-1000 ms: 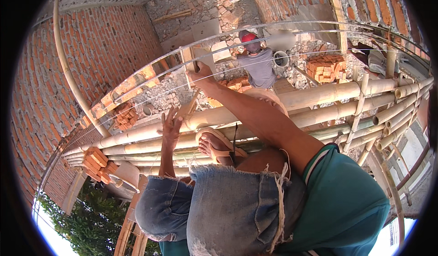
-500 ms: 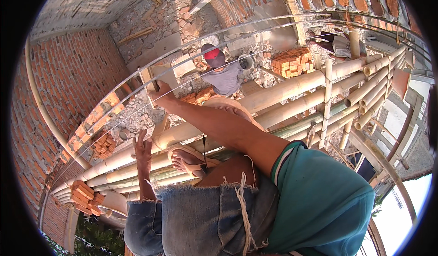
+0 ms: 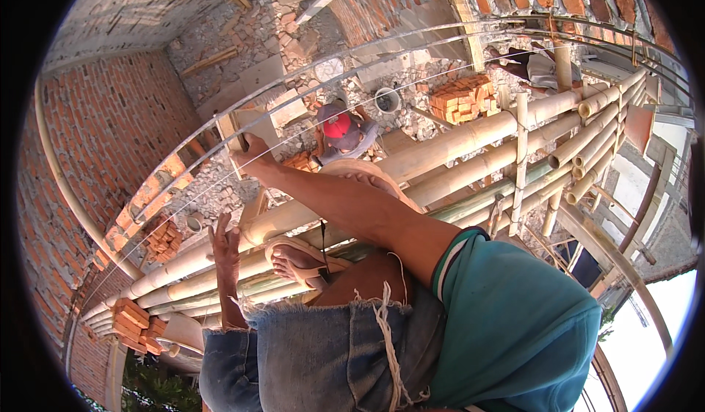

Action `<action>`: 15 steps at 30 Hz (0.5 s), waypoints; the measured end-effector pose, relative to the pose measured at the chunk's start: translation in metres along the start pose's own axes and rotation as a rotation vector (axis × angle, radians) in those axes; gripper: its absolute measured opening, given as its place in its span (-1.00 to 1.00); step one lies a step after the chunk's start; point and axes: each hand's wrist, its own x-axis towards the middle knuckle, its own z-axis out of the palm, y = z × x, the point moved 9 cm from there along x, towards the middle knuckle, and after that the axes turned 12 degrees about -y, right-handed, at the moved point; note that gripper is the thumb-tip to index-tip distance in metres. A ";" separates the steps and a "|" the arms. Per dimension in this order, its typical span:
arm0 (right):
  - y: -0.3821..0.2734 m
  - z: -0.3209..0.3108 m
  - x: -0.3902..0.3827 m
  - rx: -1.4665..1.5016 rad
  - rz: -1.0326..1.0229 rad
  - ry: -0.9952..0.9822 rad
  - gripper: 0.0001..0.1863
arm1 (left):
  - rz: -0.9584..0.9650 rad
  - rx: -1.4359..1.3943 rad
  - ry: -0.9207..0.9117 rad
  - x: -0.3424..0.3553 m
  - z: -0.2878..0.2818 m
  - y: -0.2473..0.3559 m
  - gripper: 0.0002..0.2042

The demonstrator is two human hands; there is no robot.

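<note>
My right hand reaches far forward, closed, at the lower end of a short pale wooden board beside the long thin metal bars. Something small and dark shows at its fingers, too little to name. My left hand is raised above the bamboo poles, fingers apart and holding nothing. A thin taut string crosses just past both hands. My sandalled feet rest on the bamboo poles under my bent knees.
Below, a person in a red-and-grey cap bends near a bucket. Brick piles stand on the rubble. More bricks sit at the poles' left end. A brick wall rises at left.
The person below has bent forward toward me, the cap now lower and arms spread. My left hand's fingers have spread slightly. My right hand stays at the wooden board.
</note>
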 end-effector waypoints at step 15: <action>0.003 0.018 0.015 0.006 0.116 0.029 -0.55 | 0.028 -0.018 0.016 -0.005 0.001 0.026 -0.46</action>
